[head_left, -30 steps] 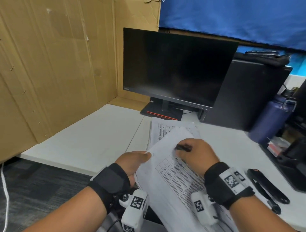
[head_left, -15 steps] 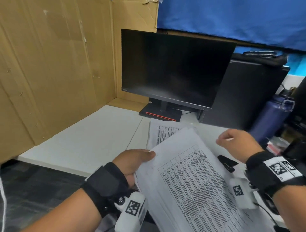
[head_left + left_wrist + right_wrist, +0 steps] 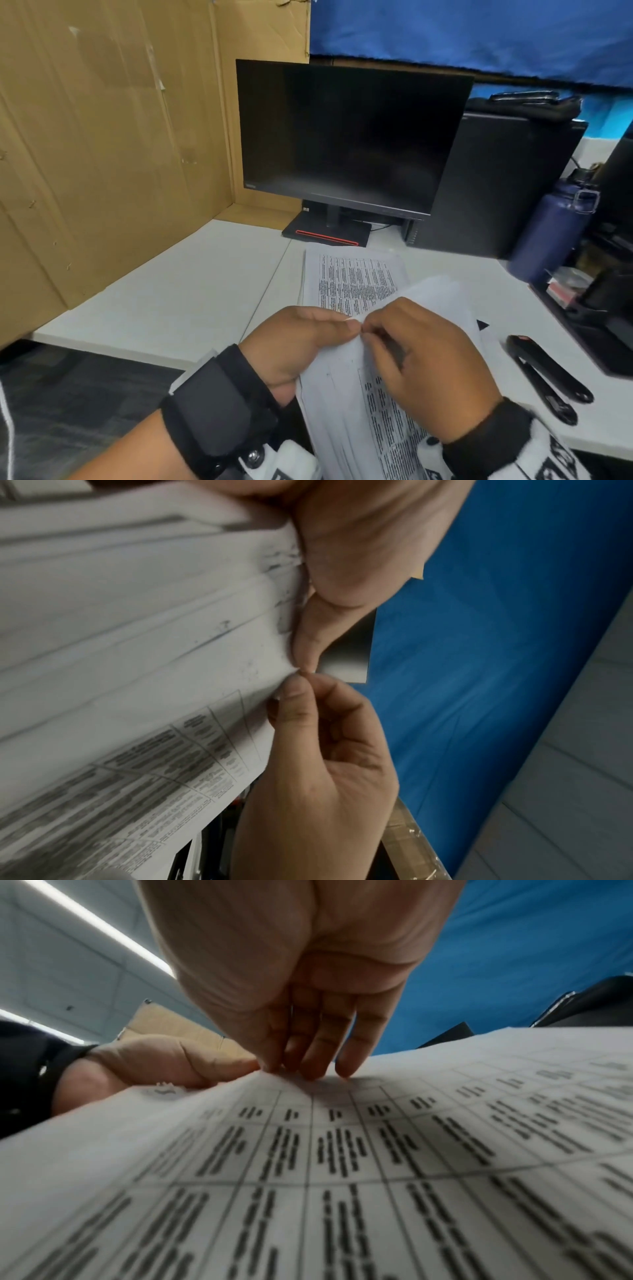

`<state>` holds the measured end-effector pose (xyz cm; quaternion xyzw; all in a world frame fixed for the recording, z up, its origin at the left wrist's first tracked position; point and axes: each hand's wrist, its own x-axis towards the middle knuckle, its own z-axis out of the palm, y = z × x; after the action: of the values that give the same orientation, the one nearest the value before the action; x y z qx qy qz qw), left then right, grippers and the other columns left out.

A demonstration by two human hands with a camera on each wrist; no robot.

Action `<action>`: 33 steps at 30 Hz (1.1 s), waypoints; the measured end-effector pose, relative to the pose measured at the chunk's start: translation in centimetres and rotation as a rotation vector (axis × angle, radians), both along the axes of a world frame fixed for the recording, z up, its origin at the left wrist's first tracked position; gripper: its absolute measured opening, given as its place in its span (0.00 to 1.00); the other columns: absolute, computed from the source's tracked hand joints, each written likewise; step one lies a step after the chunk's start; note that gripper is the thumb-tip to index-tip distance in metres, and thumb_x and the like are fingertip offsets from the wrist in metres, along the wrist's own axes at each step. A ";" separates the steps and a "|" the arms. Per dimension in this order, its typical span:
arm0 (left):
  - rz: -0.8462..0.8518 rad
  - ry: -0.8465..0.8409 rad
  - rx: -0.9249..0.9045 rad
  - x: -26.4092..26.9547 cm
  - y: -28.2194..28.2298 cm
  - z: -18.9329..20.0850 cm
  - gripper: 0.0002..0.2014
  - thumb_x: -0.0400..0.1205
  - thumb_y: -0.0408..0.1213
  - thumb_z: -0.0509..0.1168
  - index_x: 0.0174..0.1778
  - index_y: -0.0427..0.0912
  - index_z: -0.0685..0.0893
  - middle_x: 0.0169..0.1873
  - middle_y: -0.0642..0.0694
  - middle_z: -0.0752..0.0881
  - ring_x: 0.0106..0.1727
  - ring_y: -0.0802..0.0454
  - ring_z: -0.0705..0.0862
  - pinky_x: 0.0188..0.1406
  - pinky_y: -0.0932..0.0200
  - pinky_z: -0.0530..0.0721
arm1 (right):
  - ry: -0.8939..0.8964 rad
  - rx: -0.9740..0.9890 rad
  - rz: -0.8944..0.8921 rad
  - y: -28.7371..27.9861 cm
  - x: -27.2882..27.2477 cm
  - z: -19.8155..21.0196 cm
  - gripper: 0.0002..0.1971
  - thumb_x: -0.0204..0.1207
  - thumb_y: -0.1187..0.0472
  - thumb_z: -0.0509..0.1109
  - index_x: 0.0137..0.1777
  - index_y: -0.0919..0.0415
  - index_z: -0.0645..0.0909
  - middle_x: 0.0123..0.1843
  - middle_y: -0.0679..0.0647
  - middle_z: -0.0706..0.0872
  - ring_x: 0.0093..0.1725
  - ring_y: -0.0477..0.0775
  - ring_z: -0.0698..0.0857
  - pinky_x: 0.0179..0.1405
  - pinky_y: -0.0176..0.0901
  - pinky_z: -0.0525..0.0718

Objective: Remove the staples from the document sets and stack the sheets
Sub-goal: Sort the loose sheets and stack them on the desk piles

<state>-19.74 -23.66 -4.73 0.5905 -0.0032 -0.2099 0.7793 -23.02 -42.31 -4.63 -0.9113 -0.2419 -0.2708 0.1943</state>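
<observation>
Holding the document set (image 3: 356,431) lifted clear of the desk (image 3: 164,294), above its front edge and tilted toward the face, most likely to bring the bound corner up where both thumbs can work on it. Clamping that upper corner from the left with the left hand (image 3: 301,346), thumb on top and fingers curled under the sheets, apparently to keep the pages from sliding while the other side picks at them. Meeting it thumb to thumb with the right hand (image 3: 421,363), pinching the very tip of the same corner between thumb and forefinger, with the remaining fingertips (image 3: 344,1069) pressed lightly onto the printed top page. Probably feeling for the staple or starting to peel the top sheet free; cannot tell which, nor make out any staple under the fingers. Working bare-handed, with a black stapler (image 3: 544,377) lying apart toward the right edge and a small black tool (image 3: 481,323) peeking out from behind the lifted pages. Leaving the stack of loose sheets (image 3: 352,277) flat further back, just before the monitor (image 3: 349,137), within easy reach for laying the next page down. Wrists angled inward, both forearms rising from the near side, knuckles up, hands touching over the corner.
</observation>
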 end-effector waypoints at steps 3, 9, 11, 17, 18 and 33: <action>-0.021 -0.033 0.029 -0.4 -0.5 -0.1 0.10 0.75 0.29 0.77 0.50 0.28 0.92 0.44 0.29 0.91 0.43 0.39 0.89 0.53 0.48 0.89 | -0.013 0.078 -0.050 -0.1 -0.6 -0.6 0.02 0.78 0.55 0.69 0.44 0.49 0.80 0.39 0.41 0.78 0.36 0.45 0.79 0.31 0.48 0.82; -0.005 -0.087 0.112 -0.9 -0.6 -0.5 0.09 0.79 0.29 0.76 0.51 0.27 0.93 0.51 0.23 0.91 0.47 0.36 0.89 0.57 0.42 0.88 | 0.050 0.090 -0.107 0.2 -0.9 -1.0 0.05 0.76 0.51 0.64 0.39 0.46 0.74 0.35 0.41 0.75 0.32 0.44 0.76 0.29 0.43 0.77; 0.014 -0.127 0.155 -1.1 -0.7 -0.7 0.08 0.80 0.30 0.75 0.51 0.28 0.93 0.52 0.22 0.91 0.48 0.36 0.89 0.58 0.41 0.88 | 0.088 0.065 -0.149 0.6 -0.8 -1.3 0.07 0.77 0.50 0.60 0.38 0.47 0.72 0.33 0.41 0.73 0.30 0.45 0.74 0.30 0.42 0.70; 0.079 -0.321 0.388 -1.5 -1.5 -1.4 0.05 0.82 0.35 0.75 0.43 0.42 0.96 0.40 0.42 0.96 0.41 0.52 0.91 0.51 0.54 0.89 | 0.421 0.381 -0.199 2.0 -1.0 -2.1 0.13 0.83 0.54 0.56 0.37 0.54 0.73 0.32 0.49 0.78 0.34 0.49 0.78 0.37 0.49 0.77; 0.086 -0.340 0.416 -1.4 -1.5 -1.3 0.05 0.82 0.36 0.75 0.43 0.42 0.96 0.41 0.42 0.96 0.40 0.53 0.91 0.50 0.56 0.89 | 0.492 0.453 -0.197 1.9 -1.0 -1.8 0.14 0.83 0.57 0.57 0.36 0.59 0.74 0.32 0.53 0.79 0.35 0.51 0.79 0.39 0.50 0.78; 0.381 -0.414 0.254 2.2 7.9 6.7 0.07 0.83 0.35 0.72 0.41 0.43 0.95 0.43 0.41 0.96 0.44 0.45 0.93 0.61 0.41 0.89 | 0.818 0.360 0.214 -0.1 -1.3 0.0 0.06 0.71 0.66 0.71 0.37 0.56 0.81 0.34 0.57 0.87 0.34 0.60 0.84 0.40 0.51 0.86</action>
<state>-17.55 -15.76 1.95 0.7032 -0.0248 0.0659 0.7075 -24.27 -42.43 -4.64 -0.8649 -0.1871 0.0952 0.4560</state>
